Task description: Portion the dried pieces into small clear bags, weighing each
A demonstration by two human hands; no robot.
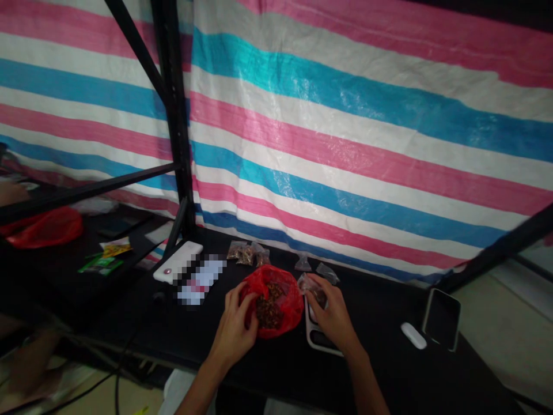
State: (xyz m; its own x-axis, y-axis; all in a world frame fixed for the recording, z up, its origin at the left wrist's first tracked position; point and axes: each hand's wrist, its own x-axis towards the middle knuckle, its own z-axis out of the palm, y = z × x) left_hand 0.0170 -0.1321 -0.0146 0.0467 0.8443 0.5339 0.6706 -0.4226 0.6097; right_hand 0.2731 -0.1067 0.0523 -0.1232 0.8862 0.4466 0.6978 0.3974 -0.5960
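Note:
A red plastic bag [295,297] stands open on the black table, with brown, grainy dried bits [270,305] inside. My left hand [237,325] is closed on the bag's left rim, fingers curled over the edge. To the right of the bag, my right hand [334,314] pinches a small clear plastic bag [307,283]; what is in it is partly hidden by the fingers. Under that hand lies a white-framed device with dark panels [320,340], maybe a small scale, mostly covered. Behind the red bag are several small clear bags with brown contents [245,255].
Two small clear bags, one of them crumpled [327,273], lie at the back. A white box-like object [179,260] and a blurred-out phone-like item [201,280] are left. A white oval case [413,335] and a phone [441,319] sit right. Black metal posts [177,127] frame the striped sheet [345,144].

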